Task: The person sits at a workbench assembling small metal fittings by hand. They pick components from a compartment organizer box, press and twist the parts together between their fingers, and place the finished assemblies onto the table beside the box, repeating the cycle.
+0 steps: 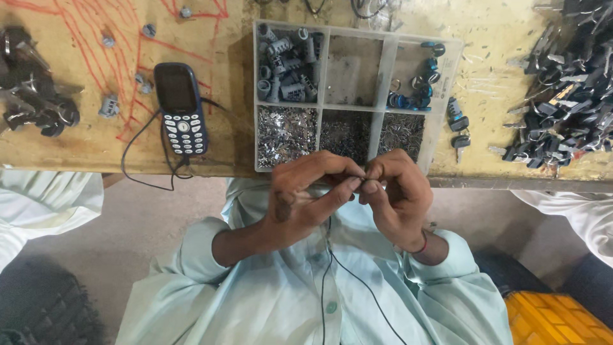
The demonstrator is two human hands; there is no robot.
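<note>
My left hand and my right hand meet fingertip to fingertip just below the table edge, over my lap. Both pinch one small dark metal part, mostly hidden by the fingers. A red thread circles my right wrist. Directly beyond the hands sits a clear plastic compartment tray. It holds grey metal cylinders at the upper left, blue-capped pieces at the upper right, and tiny metal bits in the near row.
A blue keypad phone with a black cable lies left of the tray on the worn wooden table. Heaps of dark keys lie at right, a dark pile at left. Other people's pale sleeves flank me; a yellow crate stands lower right.
</note>
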